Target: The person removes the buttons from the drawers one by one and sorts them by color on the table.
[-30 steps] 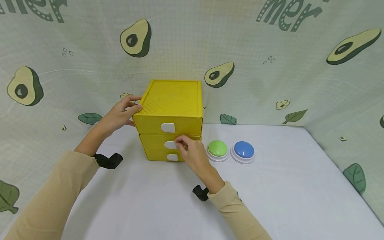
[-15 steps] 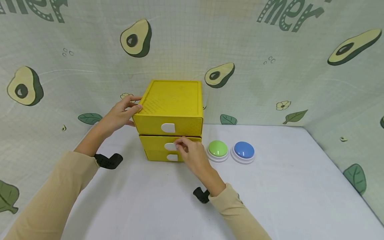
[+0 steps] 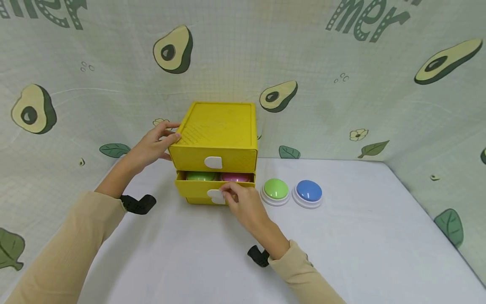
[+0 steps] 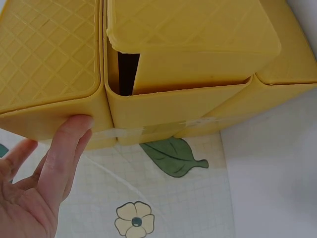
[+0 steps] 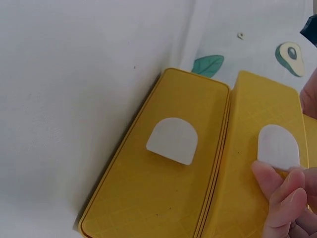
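Note:
A yellow three-drawer cabinet point(image 3: 220, 124) stands on the white table near the back cloth. My left hand point(image 3: 151, 144) rests against its upper left side, thumb at the top edge and fingers spread. With thumb and fingers, my right hand point(image 3: 247, 202) pinches the white handle point(image 5: 278, 148) of the middle drawer point(image 3: 193, 187). That drawer is pulled partly out, and its side also shows in the left wrist view. Inside it are a green domed object point(image 3: 201, 176) and a pink one point(image 3: 235, 177), partly hidden by the drawer front. The top and bottom drawers are closed.
Right of the cabinet, a green push button point(image 3: 276, 188) and a blue push button point(image 3: 309, 190) sit on white bases on the table point(image 3: 364, 228). An avocado-print cloth point(image 3: 322, 126) hangs behind. Black wrist mounts point(image 3: 138, 204) protrude below both wrists.
The middle drawer has slid outward with my right hand, which moved toward me and down. The green and pink domes have come into view. My left hand stays in place.

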A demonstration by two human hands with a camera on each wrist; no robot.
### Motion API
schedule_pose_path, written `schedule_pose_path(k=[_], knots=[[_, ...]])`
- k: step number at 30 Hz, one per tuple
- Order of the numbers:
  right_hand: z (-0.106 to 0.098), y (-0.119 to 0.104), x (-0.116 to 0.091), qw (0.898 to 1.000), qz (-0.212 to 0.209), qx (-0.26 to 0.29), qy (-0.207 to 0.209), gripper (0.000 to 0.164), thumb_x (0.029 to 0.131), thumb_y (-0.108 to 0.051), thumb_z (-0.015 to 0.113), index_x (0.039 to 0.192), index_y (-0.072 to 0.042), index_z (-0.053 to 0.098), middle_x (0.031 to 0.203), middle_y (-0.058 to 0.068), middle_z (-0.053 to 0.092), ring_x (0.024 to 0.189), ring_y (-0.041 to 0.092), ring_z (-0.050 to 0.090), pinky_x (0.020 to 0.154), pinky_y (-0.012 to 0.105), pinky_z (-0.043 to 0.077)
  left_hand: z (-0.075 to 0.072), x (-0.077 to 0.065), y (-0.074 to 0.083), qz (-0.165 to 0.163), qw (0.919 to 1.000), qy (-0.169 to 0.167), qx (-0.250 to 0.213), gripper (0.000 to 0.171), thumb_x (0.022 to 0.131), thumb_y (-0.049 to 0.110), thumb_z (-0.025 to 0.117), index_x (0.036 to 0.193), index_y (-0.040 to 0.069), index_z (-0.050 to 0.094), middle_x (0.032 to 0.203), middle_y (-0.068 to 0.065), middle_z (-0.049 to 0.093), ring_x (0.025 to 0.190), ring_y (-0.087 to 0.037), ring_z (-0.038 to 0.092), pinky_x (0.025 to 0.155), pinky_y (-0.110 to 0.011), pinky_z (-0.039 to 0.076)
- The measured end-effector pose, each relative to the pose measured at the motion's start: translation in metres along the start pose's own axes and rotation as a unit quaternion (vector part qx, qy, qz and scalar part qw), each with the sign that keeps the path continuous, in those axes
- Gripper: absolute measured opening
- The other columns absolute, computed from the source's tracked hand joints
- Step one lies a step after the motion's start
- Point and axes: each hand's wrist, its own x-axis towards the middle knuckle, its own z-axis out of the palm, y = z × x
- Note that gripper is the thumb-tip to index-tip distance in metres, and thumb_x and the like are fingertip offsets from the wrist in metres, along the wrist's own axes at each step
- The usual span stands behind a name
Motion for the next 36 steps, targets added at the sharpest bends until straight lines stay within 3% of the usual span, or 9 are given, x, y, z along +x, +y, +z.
schedule_pose_path(k=[12,22,36], knots=[[0.001,-0.003,-0.008,1.0,-0.024,-0.015,0.007,0.009,0.086,-0.006,0.063,0.093,-0.007,0.068,0.082,0.002,0.07,0.061,0.007,0.049,0.056,0.014,0.045,0.0,-0.001,0.0,0.011,0.9999,-0.008,0.005,0.056,0.099,0.036,0.038,0.146,0.01,0.021,0.138,-0.022,0.037,0.11,-0.035,0.052,0.078,-0.039,0.056],[-0.001,-0.01,-0.017,0.999,-0.006,-0.032,-0.01,0.008,0.087,-0.01,0.064,0.093,-0.011,0.067,0.085,0.001,0.071,0.065,0.008,0.055,0.062,0.016,0.049,0.001,0.0,-0.002,0.01,0.9999,-0.002,0.007,0.055,0.099,0.036,0.039,0.145,0.011,0.023,0.138,-0.021,0.037,0.11,-0.036,0.052,0.079,-0.04,0.056],[-0.003,-0.015,-0.025,0.999,-0.022,-0.04,-0.015,0.007,0.086,-0.009,0.065,0.092,-0.011,0.066,0.08,0.0,0.07,0.06,0.007,0.051,0.057,0.014,0.046,0.001,0.001,-0.001,0.01,0.9999,-0.004,0.011,0.055,0.099,0.035,0.037,0.147,0.012,0.021,0.138,-0.022,0.037,0.108,-0.034,0.052,0.079,-0.04,0.056]])
